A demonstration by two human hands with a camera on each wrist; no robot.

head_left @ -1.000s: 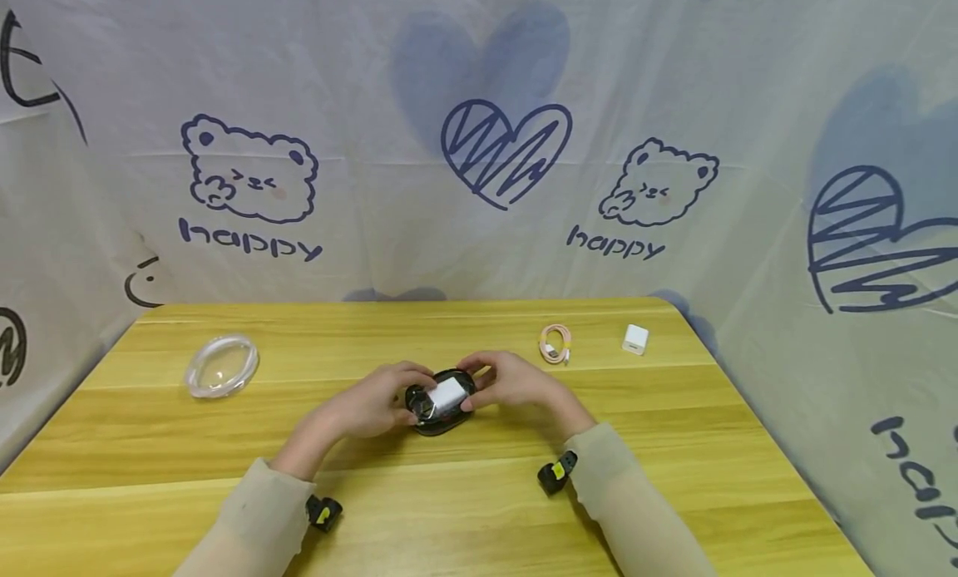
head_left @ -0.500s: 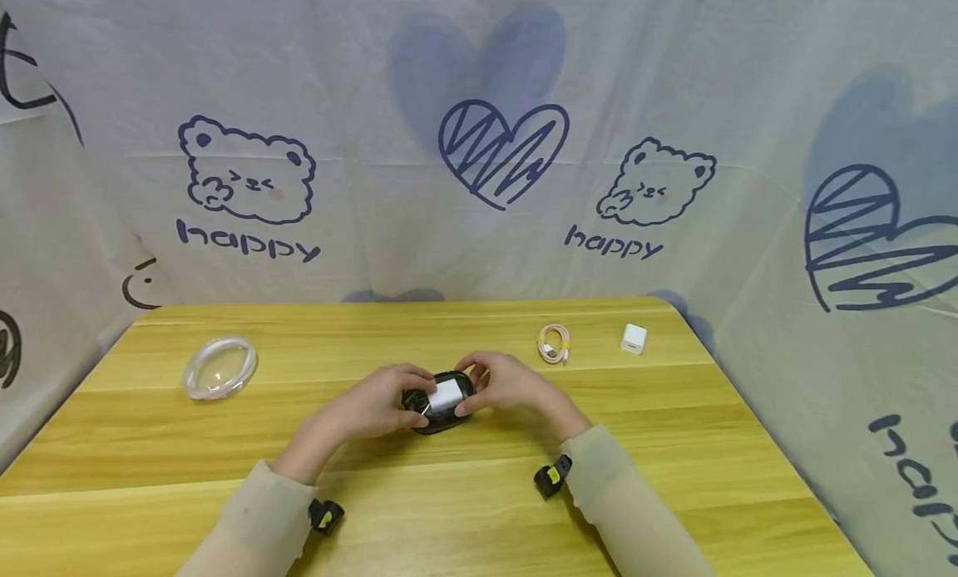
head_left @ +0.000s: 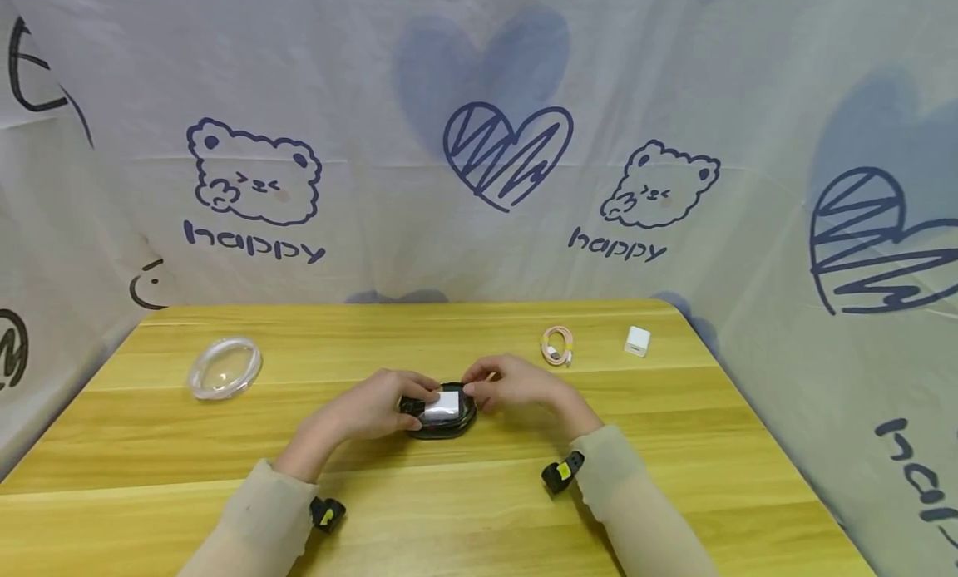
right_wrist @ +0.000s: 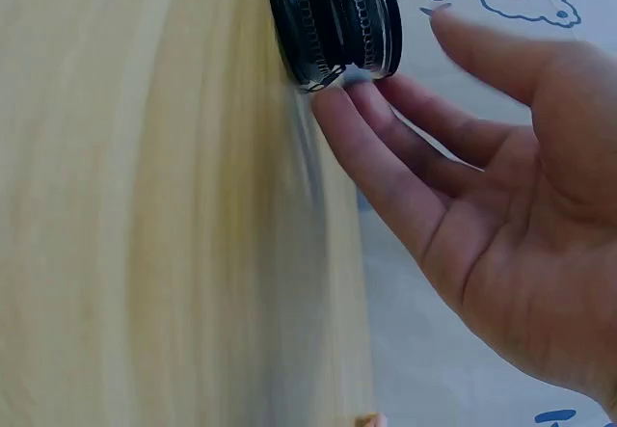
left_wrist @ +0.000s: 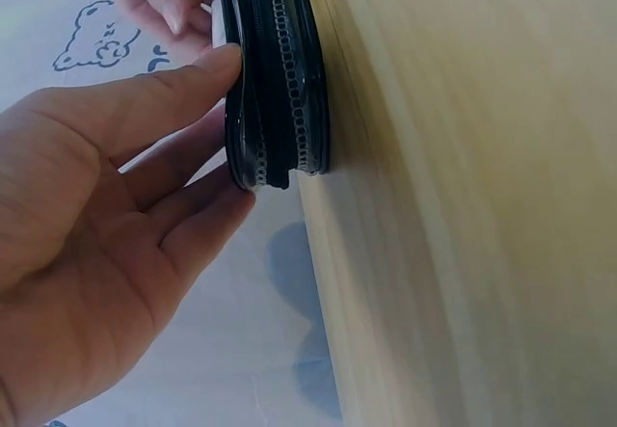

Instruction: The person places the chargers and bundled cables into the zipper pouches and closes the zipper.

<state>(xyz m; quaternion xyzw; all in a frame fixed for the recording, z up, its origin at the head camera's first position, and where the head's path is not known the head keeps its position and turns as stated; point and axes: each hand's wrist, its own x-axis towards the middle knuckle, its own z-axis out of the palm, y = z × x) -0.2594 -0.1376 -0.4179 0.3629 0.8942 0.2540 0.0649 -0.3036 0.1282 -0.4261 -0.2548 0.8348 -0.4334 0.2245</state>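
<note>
A small rounded black zip case lies on the table, a white rectangle showing on its top. My left hand grips its left end, thumb on the near side and fingers on the far side. Seen from the left wrist, the thumb presses the rim of the case, and a zipper runs round the side wall. My right hand is at the far right end. In the right wrist view its fingertips touch the end of the case by the zipper, and the thumb stands apart.
A coil of clear tubing lies at the back left of the wooden table. At the back right are a coiled pink charging cable and a white charger plug. A printed cloth hangs behind.
The case has turned a little and now lies more level across the view. My right thumb has come off its near right edge, and the right hand has shifted slightly toward the far right end.
</note>
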